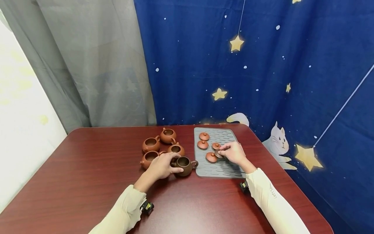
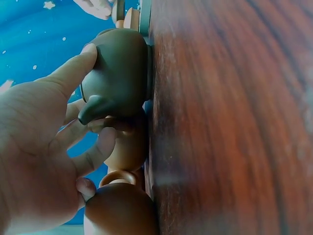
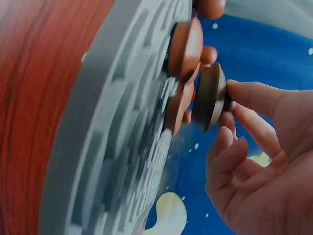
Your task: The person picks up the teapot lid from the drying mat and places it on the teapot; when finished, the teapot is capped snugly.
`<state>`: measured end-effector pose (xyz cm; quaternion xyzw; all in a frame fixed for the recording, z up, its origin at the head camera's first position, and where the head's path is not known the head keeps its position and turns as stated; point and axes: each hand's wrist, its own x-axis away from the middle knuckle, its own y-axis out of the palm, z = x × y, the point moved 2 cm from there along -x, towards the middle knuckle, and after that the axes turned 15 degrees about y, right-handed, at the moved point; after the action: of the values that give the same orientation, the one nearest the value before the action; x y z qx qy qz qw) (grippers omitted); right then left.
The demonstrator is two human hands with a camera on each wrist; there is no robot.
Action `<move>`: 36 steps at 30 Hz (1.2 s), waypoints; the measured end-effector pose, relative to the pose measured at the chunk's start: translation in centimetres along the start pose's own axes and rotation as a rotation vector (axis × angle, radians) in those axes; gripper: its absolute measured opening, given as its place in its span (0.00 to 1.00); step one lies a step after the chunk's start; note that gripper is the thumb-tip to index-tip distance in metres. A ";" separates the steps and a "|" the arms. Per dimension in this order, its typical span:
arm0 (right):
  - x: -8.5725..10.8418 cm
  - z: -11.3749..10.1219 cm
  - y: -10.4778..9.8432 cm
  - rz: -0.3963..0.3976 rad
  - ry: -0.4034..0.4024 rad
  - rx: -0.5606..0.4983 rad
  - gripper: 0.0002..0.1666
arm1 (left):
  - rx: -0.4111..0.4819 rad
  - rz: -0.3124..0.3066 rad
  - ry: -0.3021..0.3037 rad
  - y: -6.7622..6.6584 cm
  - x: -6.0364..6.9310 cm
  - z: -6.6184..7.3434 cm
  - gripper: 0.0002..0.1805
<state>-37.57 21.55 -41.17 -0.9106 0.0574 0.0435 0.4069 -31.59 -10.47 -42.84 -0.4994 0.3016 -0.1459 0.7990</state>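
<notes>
My left hand (image 1: 162, 166) grips a dark brown lidless teapot (image 1: 184, 166) by its rim and side, around the spout. In the left wrist view the dark teapot (image 2: 120, 73) stands on the table, its short spout between thumb and fingers. Over the grey mat, my right hand (image 1: 232, 152) pinches a dark lid (image 1: 219, 154) by its knob. The right wrist view has this lid (image 3: 209, 98) raised off the mat, close to an orange-brown lid (image 3: 186, 49). Several orange-brown lids (image 1: 203, 144) lie on the mat, knobs up.
Several orange-brown teapots (image 1: 151, 144), their tops uncovered, stand close together beyond and beside my left hand. The grey ridged mat (image 1: 210, 172) lies on the right part of the dark red table (image 1: 96, 169). Curtains (image 1: 198, 65) hang behind the far edge.
</notes>
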 end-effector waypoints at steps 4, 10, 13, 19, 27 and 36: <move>0.7 -0.9 0.3 0.025 0.006 -0.034 0.06 | 0.004 -0.006 -0.008 0.0 0.0 0.0 0.29; 1.4 -2.1 0.6 0.028 0.017 -0.132 0.06 | 0.004 0.006 0.003 0.1 0.0 0.0 0.30; 1.7 -2.6 0.9 0.029 0.010 -0.151 0.06 | 0.004 0.002 -0.007 0.1 0.0 -0.1 0.29; 2.2 -3.7 1.4 0.037 0.018 -0.210 0.07 | 0.004 0.004 -0.018 0.0 0.0 -0.3 0.29; 3.0 -5.2 2.2 0.034 0.017 -0.229 0.07 | 0.004 0.002 -0.021 0.1 0.0 -0.2 0.29; 4.0 -7.0 3.5 0.022 -0.024 -0.246 0.06 | 0.009 0.006 -0.018 0.1 0.0 -0.2 0.30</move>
<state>-33.83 13.78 -39.60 -0.9524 0.0565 0.0657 0.2923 -31.69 -10.57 -42.95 -0.4964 0.2951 -0.1401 0.8043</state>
